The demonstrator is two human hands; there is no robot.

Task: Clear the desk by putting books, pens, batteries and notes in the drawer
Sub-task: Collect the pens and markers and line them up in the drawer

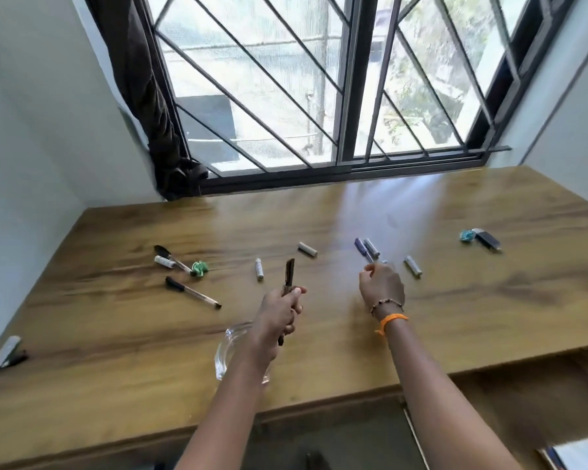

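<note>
The wooden desk (319, 334) is lying mostly uncleared, I judge: no books or notes are showing, and the drawer itself is not clearly showing. A capped pen (192, 292) and loose batteries (412, 265) are waiting. The left hand (280, 312) is gripping dark pens (289, 273); the right hand (382, 288) is pinching something small I cannot identify. No label is reading clearly.

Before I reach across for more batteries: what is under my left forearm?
A clear glass dish sits on the desk beneath the left forearm. Only its curved rim shows on either side; the arm covers its middle, so anything inside cannot be seen.
</note>
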